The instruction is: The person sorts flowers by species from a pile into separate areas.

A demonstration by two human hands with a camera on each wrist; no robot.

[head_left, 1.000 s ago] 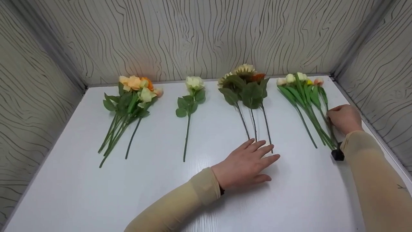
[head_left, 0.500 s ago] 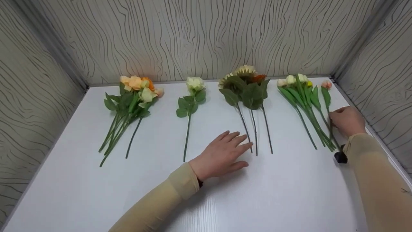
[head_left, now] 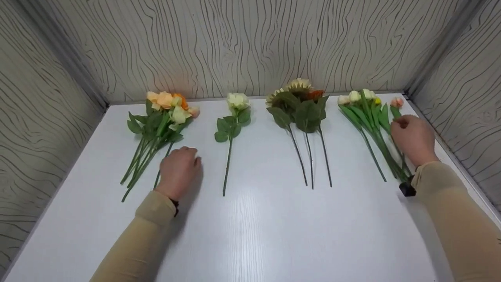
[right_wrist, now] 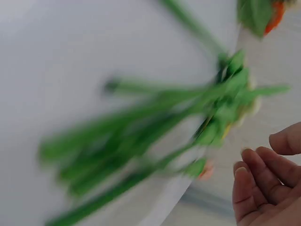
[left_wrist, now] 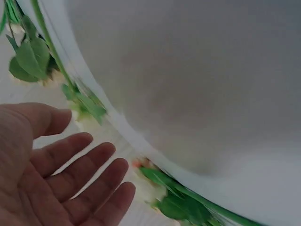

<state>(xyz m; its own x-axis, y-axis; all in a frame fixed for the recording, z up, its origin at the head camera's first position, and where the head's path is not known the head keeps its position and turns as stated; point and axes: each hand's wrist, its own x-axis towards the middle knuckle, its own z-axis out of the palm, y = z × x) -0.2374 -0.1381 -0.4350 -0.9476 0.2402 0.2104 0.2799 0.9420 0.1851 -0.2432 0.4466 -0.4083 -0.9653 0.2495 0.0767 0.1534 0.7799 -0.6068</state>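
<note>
My left hand (head_left: 179, 172) hovers by the lower stems of a mixed bunch of peach, orange and cream flowers (head_left: 164, 102) at the left of the white table. In the left wrist view its fingers are spread and hold nothing. My right hand (head_left: 415, 140) is over the stem of a pink tulip (head_left: 397, 102) at the right. In the right wrist view its fingers curve loosely, thumb apart, with nothing between them. Beside that tulip lies a bunch of white, pale pink and yellow tulips (head_left: 364, 113), blurred in the right wrist view.
A single cream rose (head_left: 237, 102) with a leafy stem lies between the bunches. Right of it are several sunflower-like blooms (head_left: 307, 113), cream and rust-orange, on dark stems. Wood-patterned walls (head_left: 242, 43) enclose the table (head_left: 258, 235) at the back and sides.
My left hand has moved left from the sunflower stems to the left bunch. The pink tulip shifted right, apart from the other tulips, and my right hand has let go of its stem.
</note>
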